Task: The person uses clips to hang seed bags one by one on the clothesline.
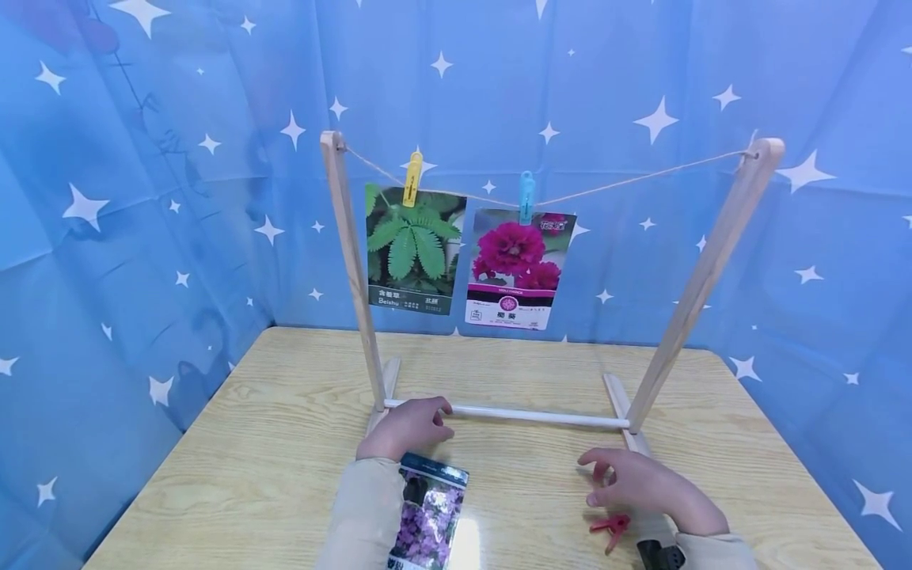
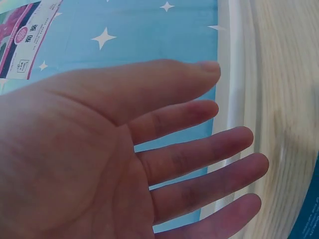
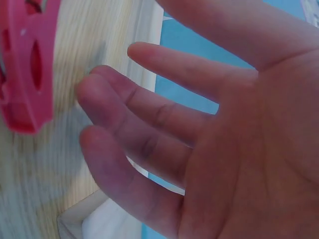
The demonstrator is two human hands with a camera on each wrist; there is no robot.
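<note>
Over the table my left hand [image 1: 412, 426] hovers near the white crossbar [image 1: 527, 415], its fingers relaxed and holding nothing. A seed packet with purple flowers [image 1: 429, 518] lies partly under that forearm. My right hand [image 1: 637, 484] is above the table by the right foot of the stand, fingers loosely bent around nothing. Just below it lies a red clothespin [image 1: 610, 529], also large in the right wrist view. On the string [image 1: 641, 182], a yellow clothespin [image 1: 412, 180] clips a green-leaf packet [image 1: 413, 253], and a blue clothespin [image 1: 526, 198] clips a hollyhock packet [image 1: 514, 269].
The string spans a wooden stand with a left post [image 1: 354, 273] and a right post [image 1: 705, 285]. It stands on a light wood table [image 1: 235, 475]. A blue curtain with white stars [image 1: 606, 79] hangs behind and at the sides.
</note>
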